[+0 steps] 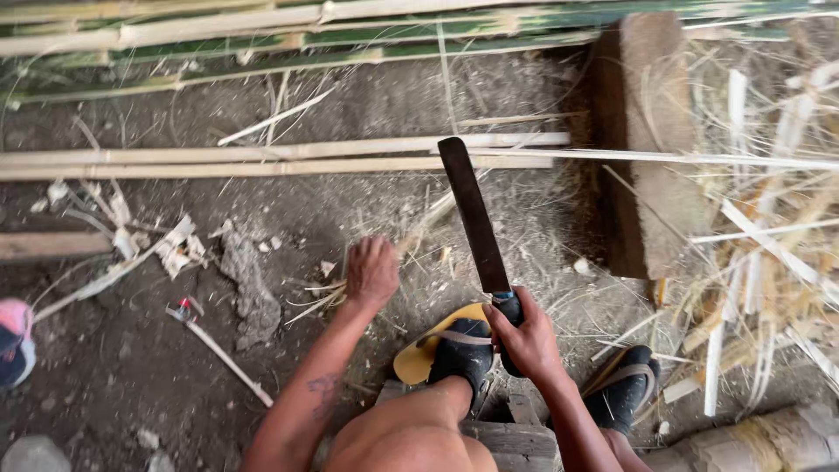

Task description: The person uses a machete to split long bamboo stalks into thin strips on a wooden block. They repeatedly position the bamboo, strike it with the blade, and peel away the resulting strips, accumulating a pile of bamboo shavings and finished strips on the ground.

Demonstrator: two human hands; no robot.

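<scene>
Head view, looking down past bare knees to a dirt floor, with the long dark-bladed machete [474, 218] taken as the landmark. Far left of the machete, a pink and dark shoe [15, 339] shows at the frame edge. Nearer, still left of the blade, two pale split bamboo laths [262, 159] lie side by side, their right ends reaching the blade's tip. Just left of the machete's handle, the left hand [371, 273] is lowered to the ground with fingers curled loosely among thin bamboo slivers [316, 295]; whether it pinches any is unclear. The right hand [524, 336] is closed tight around the handle, blade pointing up and away. Below it sit two dark-socked feet in yellow sandals [433, 350]. Right of the blade stands one brown wooden block [651, 144], then a pile of pale bamboo shavings [769, 253].
</scene>
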